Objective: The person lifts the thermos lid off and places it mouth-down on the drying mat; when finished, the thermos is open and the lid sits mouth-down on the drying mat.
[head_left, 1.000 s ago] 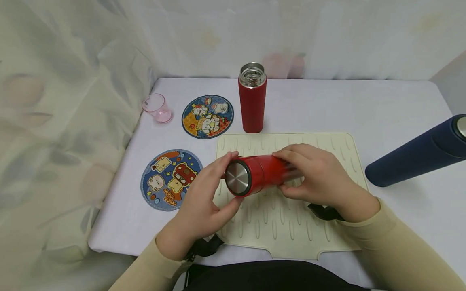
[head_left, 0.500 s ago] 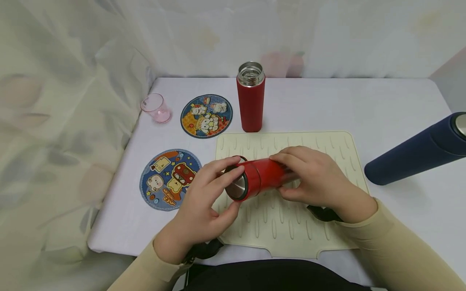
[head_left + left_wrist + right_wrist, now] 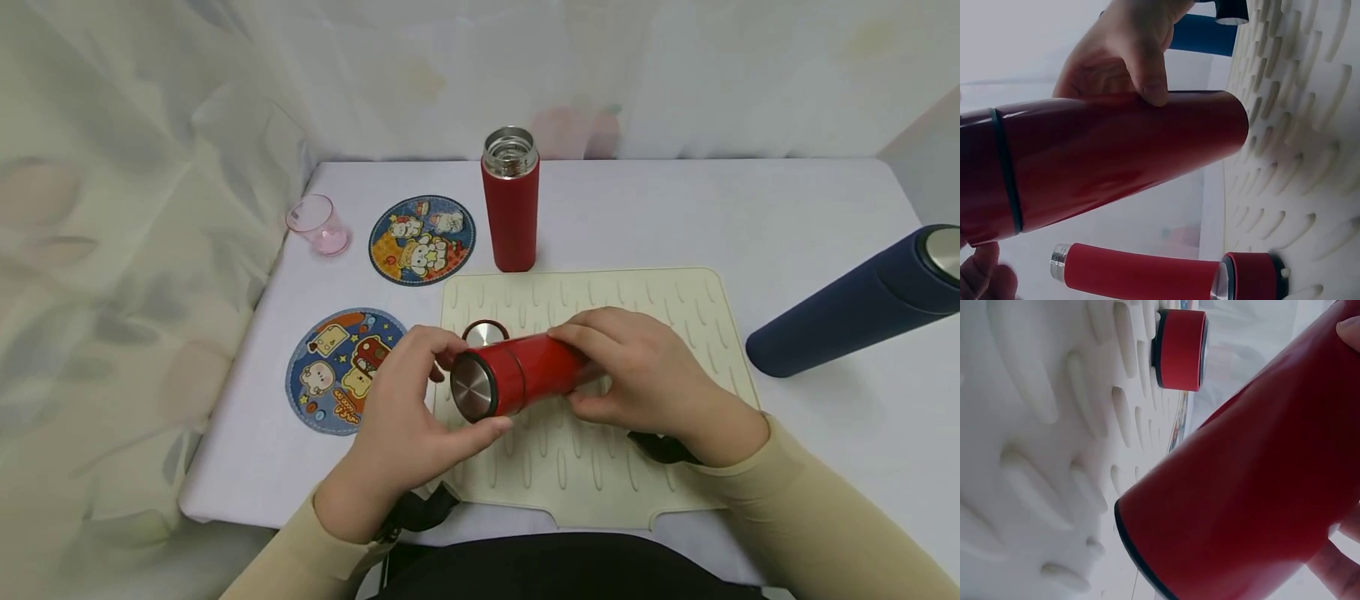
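A glossy red thermos (image 3: 551,362) is tilted over the cream mat, its lid end toward the left. My right hand (image 3: 648,375) grips its body, thumb on the near side and fingers over the far side. My left hand (image 3: 412,408) is around the silver-topped thermos lid (image 3: 474,387), fingers on the far side and thumb along the near side. In the left wrist view, fingertips (image 3: 984,256) touch the lid's edge. A second, loose red lid (image 3: 1180,350) stands on the mat behind the thermos. An open red thermos (image 3: 512,217) stands upright behind the mat.
The ribbed cream mat (image 3: 600,492) lies on the white table (image 3: 780,200). At right stands a tall dark blue thermos (image 3: 840,308). Two round cartoon coasters, a rear one (image 3: 422,242) and a front one (image 3: 330,392), lie left, near a pink glass (image 3: 318,225).
My left fingers have moved back from over the lid's top to its far side, uncovering the loose lid behind. The held thermos has shifted slightly left and toward me.
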A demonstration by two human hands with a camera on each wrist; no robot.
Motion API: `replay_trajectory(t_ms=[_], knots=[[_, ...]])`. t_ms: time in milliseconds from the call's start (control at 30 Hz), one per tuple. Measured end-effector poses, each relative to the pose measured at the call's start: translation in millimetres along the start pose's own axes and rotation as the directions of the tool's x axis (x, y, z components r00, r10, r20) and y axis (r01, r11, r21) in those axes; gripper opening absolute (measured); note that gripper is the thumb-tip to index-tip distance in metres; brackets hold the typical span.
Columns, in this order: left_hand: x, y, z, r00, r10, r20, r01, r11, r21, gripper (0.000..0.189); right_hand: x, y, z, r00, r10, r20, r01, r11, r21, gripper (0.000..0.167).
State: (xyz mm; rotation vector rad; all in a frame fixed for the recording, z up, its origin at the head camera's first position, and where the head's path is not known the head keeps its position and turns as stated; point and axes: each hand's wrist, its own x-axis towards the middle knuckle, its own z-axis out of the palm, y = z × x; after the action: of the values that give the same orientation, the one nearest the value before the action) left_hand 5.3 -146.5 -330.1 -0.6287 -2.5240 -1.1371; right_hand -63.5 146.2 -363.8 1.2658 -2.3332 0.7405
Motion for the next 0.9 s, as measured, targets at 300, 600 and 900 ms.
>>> replay_trajectory(t_ms=[300,600,900], knots=[[2.3,-5.9,0.7,0.946,0.321,0.044,-0.316,0.944,-0.092,0.058,0.1,0.7,1.9,1.0,-0.002,-0.02,0.002,1.0,0.008,0.067],[7.7,-2.7,1.6,0.908,0.419,-0.002,-0.418,0.906,-0.071,0.058,-0.2,0.1,2.8,0.997,-0.035,-0.073,0.037,0.999,0.023,0.068],[7.8,1.4,-2.7,0.941,0.333,-0.054,-0.336,0.941,-0.05,0.046,1.8,-2.3,1.5,0.99,-0.075,-0.117,0.079,0.996,0.034,0.069]])
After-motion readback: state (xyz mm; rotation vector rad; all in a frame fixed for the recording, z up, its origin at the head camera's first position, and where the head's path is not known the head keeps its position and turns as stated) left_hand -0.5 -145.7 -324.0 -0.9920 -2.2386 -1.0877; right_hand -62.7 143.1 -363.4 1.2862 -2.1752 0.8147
